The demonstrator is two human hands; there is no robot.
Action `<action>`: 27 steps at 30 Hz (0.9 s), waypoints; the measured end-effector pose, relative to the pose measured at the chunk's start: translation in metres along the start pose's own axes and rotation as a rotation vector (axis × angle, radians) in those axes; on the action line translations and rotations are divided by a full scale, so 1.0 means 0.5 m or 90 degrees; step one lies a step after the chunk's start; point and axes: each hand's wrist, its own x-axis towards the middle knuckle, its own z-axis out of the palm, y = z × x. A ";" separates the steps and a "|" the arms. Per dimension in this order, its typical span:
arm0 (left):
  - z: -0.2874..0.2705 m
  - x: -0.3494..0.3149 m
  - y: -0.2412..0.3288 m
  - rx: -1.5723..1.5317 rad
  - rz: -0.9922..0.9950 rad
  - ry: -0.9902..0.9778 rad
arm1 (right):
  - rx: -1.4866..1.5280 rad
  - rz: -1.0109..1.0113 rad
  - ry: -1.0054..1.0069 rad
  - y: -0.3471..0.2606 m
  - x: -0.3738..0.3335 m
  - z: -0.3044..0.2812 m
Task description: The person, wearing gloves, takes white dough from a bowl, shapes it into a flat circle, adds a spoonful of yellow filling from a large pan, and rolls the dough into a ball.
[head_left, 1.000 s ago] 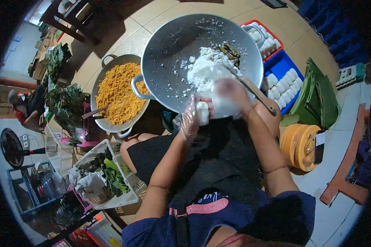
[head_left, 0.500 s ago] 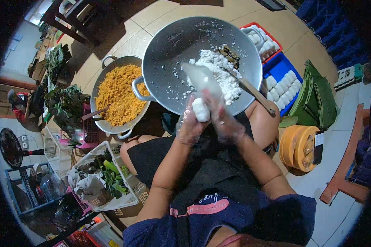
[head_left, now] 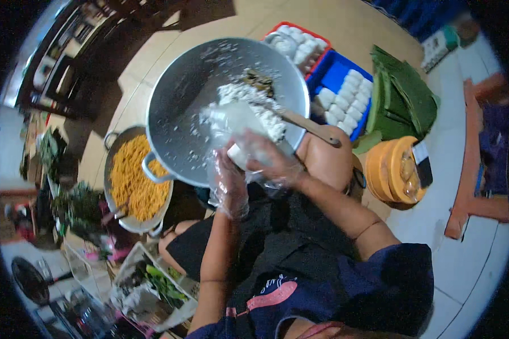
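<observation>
Both gloved hands pressing a white rice lump over the rim of a big metal wok.

Grey wok (head_left: 192,96), largest item, sits on the lap, holding loose white rice (head_left: 254,107) and a wooden-handled spoon (head_left: 308,125). Smaller wok of orange-yellow noodles (head_left: 131,181) just to its left. Stack of green leaves (head_left: 404,96) to the right; blue tray (head_left: 339,76) and red tray (head_left: 308,39) of white rice cakes behind the wok. Orange containers (head_left: 393,169) near the right knee. Left hand (head_left: 230,183) and right hand (head_left: 266,158), both in clear plastic gloves, are closed together around the rice lump (head_left: 240,152) at the wok's near edge.
</observation>
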 end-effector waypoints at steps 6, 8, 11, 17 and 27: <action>0.022 0.075 -0.098 0.054 0.039 -0.027 | 0.575 0.342 0.139 -0.055 -0.011 -0.083; -0.029 0.097 -0.123 0.030 0.055 -0.006 | 0.624 0.431 0.178 -0.110 -0.007 -0.210; -0.085 0.112 -0.118 -0.025 0.036 0.040 | 0.439 0.187 0.246 0.149 0.005 -0.379; -0.028 0.070 -0.083 0.067 0.041 0.012 | -0.274 0.221 0.253 0.527 0.037 -0.579; -0.030 0.063 -0.069 0.108 0.016 0.008 | -0.291 0.419 0.046 0.593 0.091 -0.570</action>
